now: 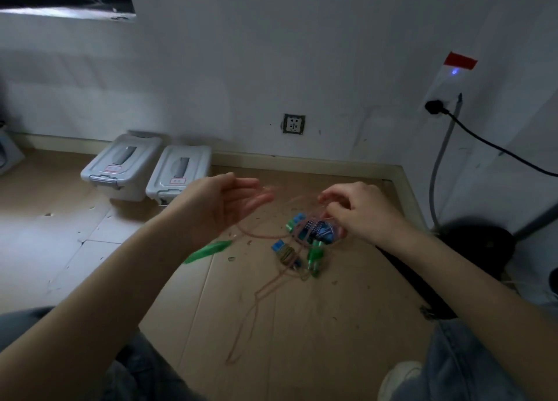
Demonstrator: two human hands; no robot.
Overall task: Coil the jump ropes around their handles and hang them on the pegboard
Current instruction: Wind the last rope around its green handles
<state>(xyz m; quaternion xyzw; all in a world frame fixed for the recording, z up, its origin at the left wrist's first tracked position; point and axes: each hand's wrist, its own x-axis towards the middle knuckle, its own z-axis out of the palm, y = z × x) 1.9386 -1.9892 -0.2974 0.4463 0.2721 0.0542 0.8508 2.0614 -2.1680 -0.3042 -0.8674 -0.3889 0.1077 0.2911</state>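
My left hand (225,203) is held above the floor with straight fingers, and a thin pink jump rope (256,304) runs across them, blurred by motion. A green handle (208,251) dangles blurred below my left wrist. My right hand (359,210) pinches the pink rope with curled fingers above a pile of jump ropes (311,234) on the floor. The pile holds blue and green handles, a blue-and-white braided rope and an olive coiled rope (285,254). Loose pink loops trail down over the floor toward me. No pegboard is in view.
Cardboard sheets (332,325) cover the floor. Two grey lidded bins (123,165) (179,173) stand against the white wall at the back left. A wall socket (293,124) is behind, a plugged black cable (483,141) at right. My knees frame the bottom.
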